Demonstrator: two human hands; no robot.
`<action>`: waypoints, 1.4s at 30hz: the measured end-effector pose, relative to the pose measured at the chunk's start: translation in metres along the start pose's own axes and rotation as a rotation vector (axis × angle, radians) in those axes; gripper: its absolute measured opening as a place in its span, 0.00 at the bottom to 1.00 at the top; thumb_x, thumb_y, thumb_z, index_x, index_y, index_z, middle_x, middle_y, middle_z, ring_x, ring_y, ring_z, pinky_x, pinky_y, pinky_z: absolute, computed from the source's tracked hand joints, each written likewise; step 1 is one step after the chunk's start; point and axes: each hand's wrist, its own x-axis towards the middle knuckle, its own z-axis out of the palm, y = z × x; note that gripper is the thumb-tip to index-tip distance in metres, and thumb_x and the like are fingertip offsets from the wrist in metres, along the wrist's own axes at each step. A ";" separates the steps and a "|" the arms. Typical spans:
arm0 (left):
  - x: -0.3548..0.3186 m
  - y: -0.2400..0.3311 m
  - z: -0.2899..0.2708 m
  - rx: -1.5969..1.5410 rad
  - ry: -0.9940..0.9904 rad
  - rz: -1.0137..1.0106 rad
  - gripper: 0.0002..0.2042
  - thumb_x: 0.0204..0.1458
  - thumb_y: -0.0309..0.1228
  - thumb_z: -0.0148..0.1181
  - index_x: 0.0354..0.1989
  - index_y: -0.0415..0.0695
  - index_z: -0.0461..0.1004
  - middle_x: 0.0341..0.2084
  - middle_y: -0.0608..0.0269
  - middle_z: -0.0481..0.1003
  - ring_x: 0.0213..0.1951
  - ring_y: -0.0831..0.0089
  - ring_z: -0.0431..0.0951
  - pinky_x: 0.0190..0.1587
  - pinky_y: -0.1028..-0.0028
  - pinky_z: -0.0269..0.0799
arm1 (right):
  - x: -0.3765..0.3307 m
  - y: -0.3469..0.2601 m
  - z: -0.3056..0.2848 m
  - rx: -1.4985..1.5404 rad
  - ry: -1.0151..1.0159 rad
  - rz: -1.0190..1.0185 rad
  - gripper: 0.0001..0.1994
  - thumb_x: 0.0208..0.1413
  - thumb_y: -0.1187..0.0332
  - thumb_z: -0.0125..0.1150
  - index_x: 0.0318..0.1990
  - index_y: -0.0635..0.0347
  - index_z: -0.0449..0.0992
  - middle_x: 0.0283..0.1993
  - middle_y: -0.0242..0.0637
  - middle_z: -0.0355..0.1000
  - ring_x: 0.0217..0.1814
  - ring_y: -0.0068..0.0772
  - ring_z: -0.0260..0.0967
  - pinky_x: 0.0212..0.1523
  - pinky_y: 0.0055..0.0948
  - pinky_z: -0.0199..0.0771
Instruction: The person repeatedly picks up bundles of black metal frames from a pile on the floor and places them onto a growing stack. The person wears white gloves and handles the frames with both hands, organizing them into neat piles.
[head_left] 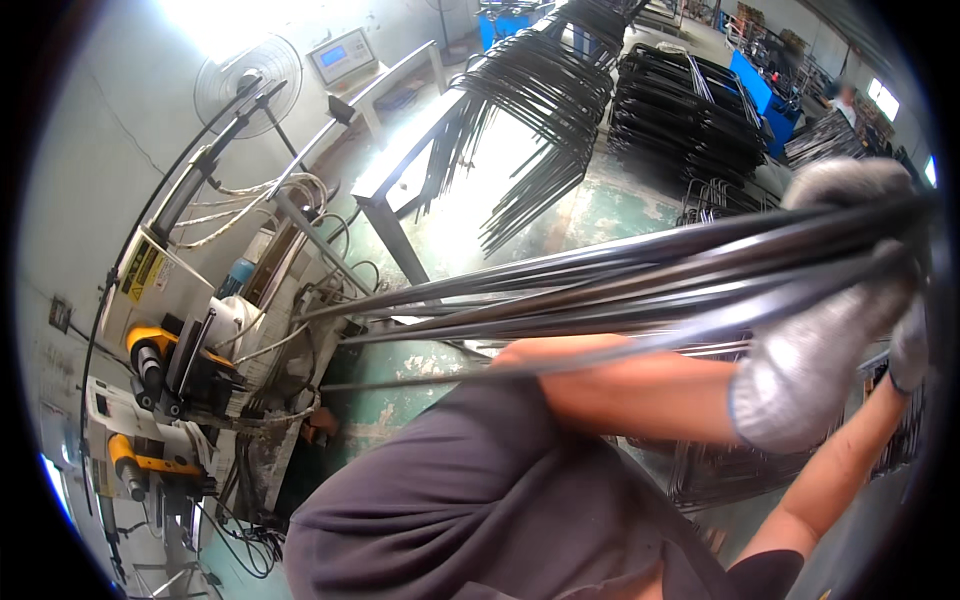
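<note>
A bundle of long dark metal rods (620, 275) stretches across the view from the machine side on the left to my gloved hands at the far right. My left hand (810, 365), in a grey-white glove, is closed round the bundle near its right end. My right hand (908, 350), gloved too, is against the same end, its fingers partly hidden. Beyond the rods shows another gloved part (850, 182); which hand it belongs to I cannot tell. Motion blurs the rods and gloves. The rods' left ends fan apart slightly.
At left stands a white machine (150, 290) with orange-and-black parts and loose cables. A metal rack (390, 235) bears hanging bent rods (540, 90). Black bent frames (690, 120) are stacked behind. A fan (248, 85) and control box (342, 57) are back left; another person (845, 103) is far right.
</note>
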 end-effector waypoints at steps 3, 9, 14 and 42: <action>0.019 0.018 -0.028 0.162 0.063 0.200 0.07 0.61 0.17 0.68 0.44 0.40 0.78 0.39 0.55 0.81 0.41 0.63 0.83 0.48 0.64 0.82 | 0.019 -0.015 0.058 -0.214 -0.083 -0.081 0.19 0.66 0.74 0.73 0.62 0.65 0.80 0.55 0.37 0.83 0.52 0.32 0.82 0.55 0.32 0.83; 0.056 0.161 -0.105 0.270 0.230 0.312 0.07 0.65 0.25 0.63 0.47 0.35 0.78 0.47 0.46 0.81 0.52 0.54 0.82 0.63 0.55 0.78 | 0.058 -0.040 0.232 -0.155 -0.217 0.068 0.25 0.60 0.61 0.74 0.64 0.59 0.81 0.42 0.39 0.84 0.40 0.37 0.84 0.51 0.43 0.85; 0.094 0.263 -0.163 0.019 0.322 0.159 0.18 0.71 0.32 0.55 0.59 0.28 0.77 0.56 0.41 0.81 0.60 0.52 0.80 0.73 0.54 0.75 | 0.087 -0.061 0.382 -0.058 -0.278 0.031 0.24 0.59 0.68 0.75 0.62 0.61 0.80 0.42 0.52 0.85 0.43 0.50 0.88 0.52 0.44 0.87; 0.154 0.494 -0.475 2.232 0.333 -0.579 0.26 0.63 0.35 0.75 0.65 0.35 0.77 0.57 0.50 0.83 0.61 0.63 0.83 0.66 0.63 0.77 | 0.009 0.106 0.789 -0.135 -0.315 0.010 0.24 0.63 0.72 0.55 0.67 0.63 0.77 0.67 0.54 0.76 0.70 0.58 0.74 0.73 0.56 0.72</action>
